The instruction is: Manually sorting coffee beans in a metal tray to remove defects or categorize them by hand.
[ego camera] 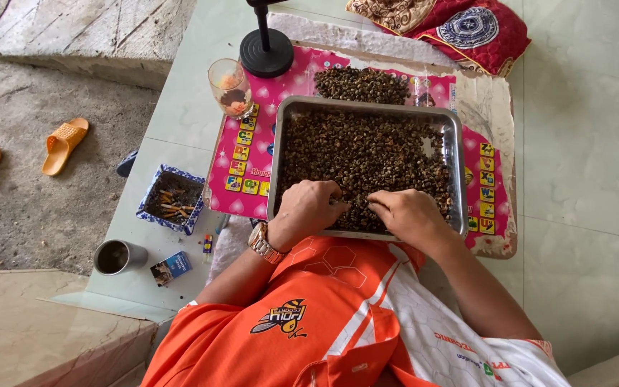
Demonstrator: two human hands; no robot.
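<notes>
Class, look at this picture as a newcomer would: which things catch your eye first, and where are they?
First, the metal tray heaped with small dark brown seeds, in the middle on a pink mat. The left hand and right hand rest in the seeds at its near edge. Further left lie orange sandals on the ground.
</notes>
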